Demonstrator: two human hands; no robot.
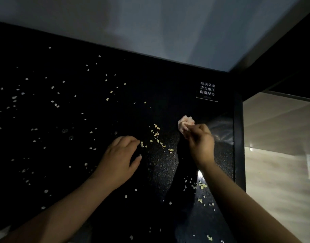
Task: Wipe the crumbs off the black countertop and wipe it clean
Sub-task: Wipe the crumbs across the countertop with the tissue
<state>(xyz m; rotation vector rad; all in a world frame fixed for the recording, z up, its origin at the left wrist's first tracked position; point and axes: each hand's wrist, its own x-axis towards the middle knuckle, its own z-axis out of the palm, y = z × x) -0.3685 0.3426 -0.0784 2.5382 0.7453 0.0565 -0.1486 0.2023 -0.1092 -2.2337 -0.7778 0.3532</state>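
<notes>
Between the two hands, crumbs lie on black worktop. Right hand grips wadded pinkish cloth. Left hand loosely spread, fingertips beside crumbs.

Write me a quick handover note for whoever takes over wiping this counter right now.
Right hand: shut on a small crumpled pinkish-white wipe, near the counter's right edge.
Left hand: open, empty, resting on the black speckled countertop beside a cluster of crumbs.
Pale yellow crumbs lie scattered across nearly the whole surface, thickest between the hands and far left.
Done: little, if anything.
Left: gather all crumbs, then wipe the top clean.
</notes>
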